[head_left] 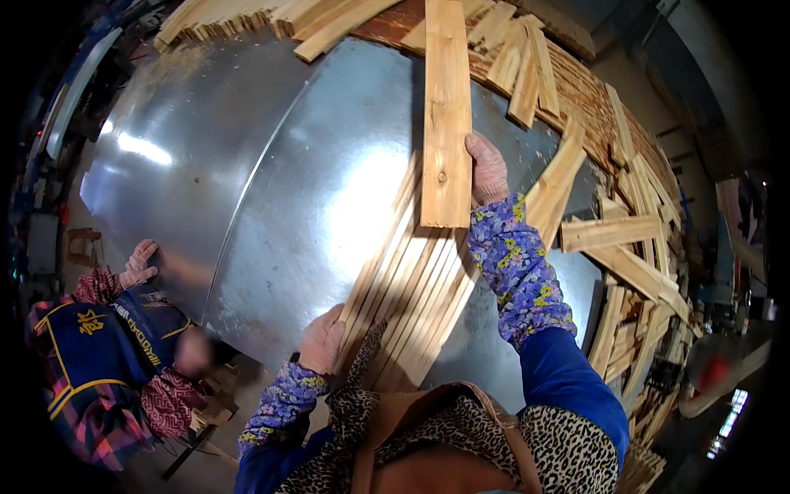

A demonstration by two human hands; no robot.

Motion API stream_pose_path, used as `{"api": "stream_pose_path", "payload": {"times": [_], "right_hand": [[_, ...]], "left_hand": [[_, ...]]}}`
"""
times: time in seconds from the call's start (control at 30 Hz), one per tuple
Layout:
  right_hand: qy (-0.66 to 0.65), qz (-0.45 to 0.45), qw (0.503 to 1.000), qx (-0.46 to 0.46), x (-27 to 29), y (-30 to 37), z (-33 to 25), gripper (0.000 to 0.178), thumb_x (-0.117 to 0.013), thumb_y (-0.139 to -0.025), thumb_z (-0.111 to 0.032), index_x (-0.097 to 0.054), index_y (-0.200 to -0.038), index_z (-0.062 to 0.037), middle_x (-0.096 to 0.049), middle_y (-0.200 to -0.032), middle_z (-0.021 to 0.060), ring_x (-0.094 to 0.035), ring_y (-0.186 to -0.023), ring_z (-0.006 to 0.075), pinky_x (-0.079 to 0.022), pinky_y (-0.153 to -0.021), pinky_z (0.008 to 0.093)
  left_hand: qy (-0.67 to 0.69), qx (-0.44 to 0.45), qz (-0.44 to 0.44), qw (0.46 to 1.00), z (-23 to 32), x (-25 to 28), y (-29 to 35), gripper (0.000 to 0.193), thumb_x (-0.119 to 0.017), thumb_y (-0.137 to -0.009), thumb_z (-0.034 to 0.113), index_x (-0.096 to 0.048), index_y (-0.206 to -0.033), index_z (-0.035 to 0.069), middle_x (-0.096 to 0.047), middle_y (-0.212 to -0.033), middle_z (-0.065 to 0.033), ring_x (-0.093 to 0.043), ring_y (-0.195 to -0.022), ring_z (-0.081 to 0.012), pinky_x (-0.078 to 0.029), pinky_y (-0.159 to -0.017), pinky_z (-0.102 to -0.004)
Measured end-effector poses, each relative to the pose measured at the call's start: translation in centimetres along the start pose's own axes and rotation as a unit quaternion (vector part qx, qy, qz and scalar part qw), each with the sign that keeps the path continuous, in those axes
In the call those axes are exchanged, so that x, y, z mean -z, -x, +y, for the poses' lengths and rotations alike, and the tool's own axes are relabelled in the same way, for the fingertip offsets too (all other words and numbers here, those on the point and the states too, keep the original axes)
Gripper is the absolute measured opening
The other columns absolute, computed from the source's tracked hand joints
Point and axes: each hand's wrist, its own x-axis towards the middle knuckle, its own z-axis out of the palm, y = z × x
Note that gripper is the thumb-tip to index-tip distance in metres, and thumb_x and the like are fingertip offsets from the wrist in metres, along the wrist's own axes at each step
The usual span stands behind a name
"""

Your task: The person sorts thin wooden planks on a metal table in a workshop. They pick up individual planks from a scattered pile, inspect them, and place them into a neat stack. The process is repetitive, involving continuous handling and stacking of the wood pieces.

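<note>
My right hand (487, 169), in a pink knitted glove, grips the right edge of a long wooden board (447, 123) with a knot near its near end. The board is raised over a row of narrow wooden strips (411, 296), lying side by side on a shiny metal table (288, 206). Against the left side of these strips rests my left hand (322, 339), gloved alike, its fingers stretched along them. Part of the far end of the row is hidden behind the board.
Another person's gloved hand (140, 262) lies at the table's left edge. Loose boards (531, 74) are scattered along the far side, with a jumbled pile of planks (634, 247) at the right. More strips (239, 20) are lined up at the far left.
</note>
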Motion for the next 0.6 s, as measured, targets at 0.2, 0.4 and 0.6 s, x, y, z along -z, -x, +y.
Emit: {"api": "stream_pose_path", "payload": {"times": [0.2,0.4,0.6], "right_hand": [[0.432,-0.007,0.902,-0.001,-0.2,11.4,0.7,0.036,-0.062,-0.111,-0.028,-0.071,-0.133,-0.0014,-0.076,-0.124,0.0194,-0.073,-0.113,0.0321,-0.058,-0.103,0.0424],[0.560,-0.283,0.772,-0.106,-6.7,20.2,4.6,0.055,-0.072,-0.107,-0.036,-0.065,-0.153,-0.0066,-0.073,-0.146,0.0144,-0.070,-0.133,0.0276,-0.055,-0.117,0.0362],[0.426,0.366,0.820,0.110,9.3,10.1,2.2,0.063,-0.067,-0.105,-0.043,-0.061,-0.154,-0.0040,-0.074,-0.140,0.0220,-0.069,-0.134,0.0331,-0.052,-0.116,0.0469]], "left_hand": [[0.081,0.122,-0.008,0.989,-3.9,2.3,-4.7,0.060,-0.059,-0.113,0.030,-0.052,-0.159,-0.008,-0.064,-0.153,-0.0226,-0.063,-0.138,-0.0265,-0.049,-0.116,-0.0352],[0.099,0.064,-0.011,0.993,11.5,-0.3,-10.0,0.077,-0.076,-0.096,0.008,-0.044,-0.166,0.002,-0.062,-0.153,-0.0134,-0.066,-0.130,-0.0241,-0.054,-0.110,-0.0337],[0.135,0.101,-0.021,0.985,7.6,7.3,-10.7,0.061,-0.064,-0.094,0.005,-0.055,-0.154,-0.005,-0.075,-0.129,-0.0128,-0.072,-0.120,-0.0248,-0.058,-0.104,-0.0365]]}}
